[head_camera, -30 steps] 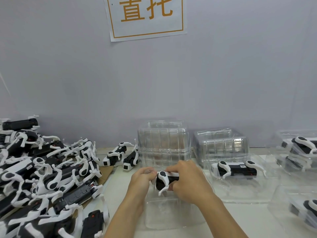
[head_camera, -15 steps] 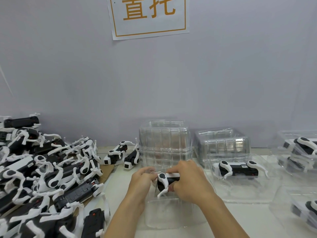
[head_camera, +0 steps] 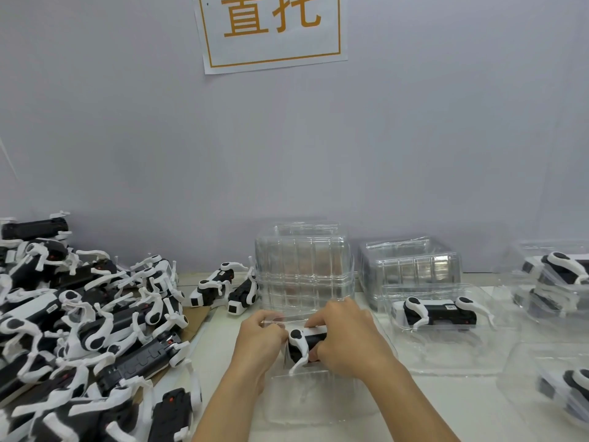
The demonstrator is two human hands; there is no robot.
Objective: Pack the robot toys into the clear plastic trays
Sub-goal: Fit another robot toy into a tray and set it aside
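A black-and-white robot dog toy [head_camera: 302, 343] sits in the far half of an open clear plastic tray [head_camera: 314, 400] in front of me. My right hand [head_camera: 345, 341] grips the toy's body from the right, fingers curled round it. My left hand [head_camera: 259, 339] holds the tray's left edge beside the toy's head, fingers curled; what they touch is partly hidden. The toy's white front leg points down toward the near half of the tray.
A big pile of loose robot toys [head_camera: 79, 339] covers the left side, with two more [head_camera: 223, 290] near the wall. Stacks of clear trays [head_camera: 302, 266] [head_camera: 411, 266] stand behind. A packed tray [head_camera: 441, 314] lies to the right; more packed trays [head_camera: 557, 282] at far right.
Both hands and the toy have stayed almost still in the tray; the fingers shifted only slightly around the toy.
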